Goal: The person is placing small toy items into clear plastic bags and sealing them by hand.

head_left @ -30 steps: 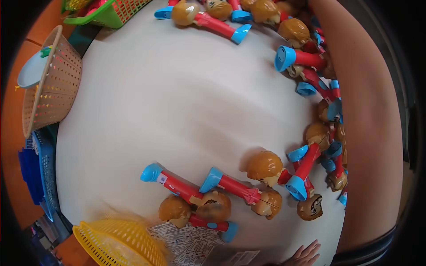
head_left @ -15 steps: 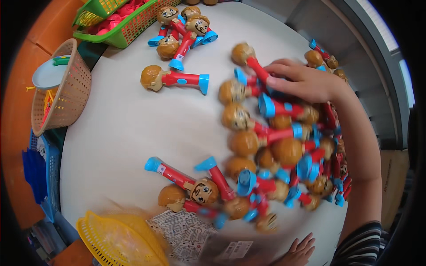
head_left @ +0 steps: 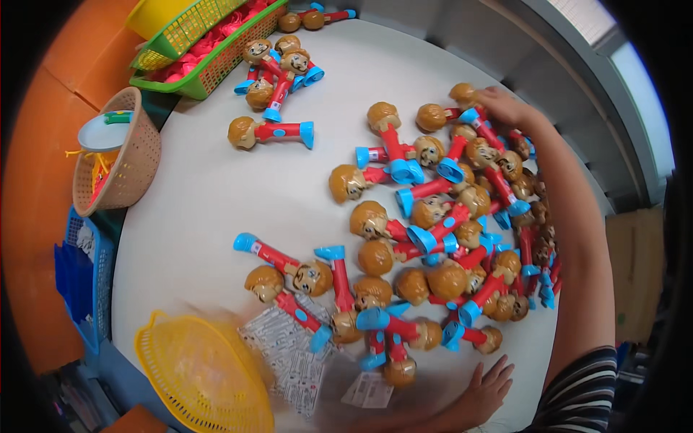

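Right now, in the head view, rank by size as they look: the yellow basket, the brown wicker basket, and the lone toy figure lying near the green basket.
1. Yellow basket, though it lies nearest the camera.
2. Brown wicker basket.
3. Lone toy figure.

1. The right hand [head_left: 505,108] now rests at the far edge of the pile of toy figures [head_left: 462,238]; half a second ago it lay nearer, over the middle of the pile, and a second ago only the forearm showed.
2. The pile spreads wider over the counter [head_left: 202,209], with more figures lying apart toward the left.
3. The left hand [head_left: 487,390] shows more fully at the lower edge, fingers spread on the counter beside the paper slips [head_left: 289,353].
4. The green basket [head_left: 216,50] and yellow basket [head_left: 202,375] show more fully.
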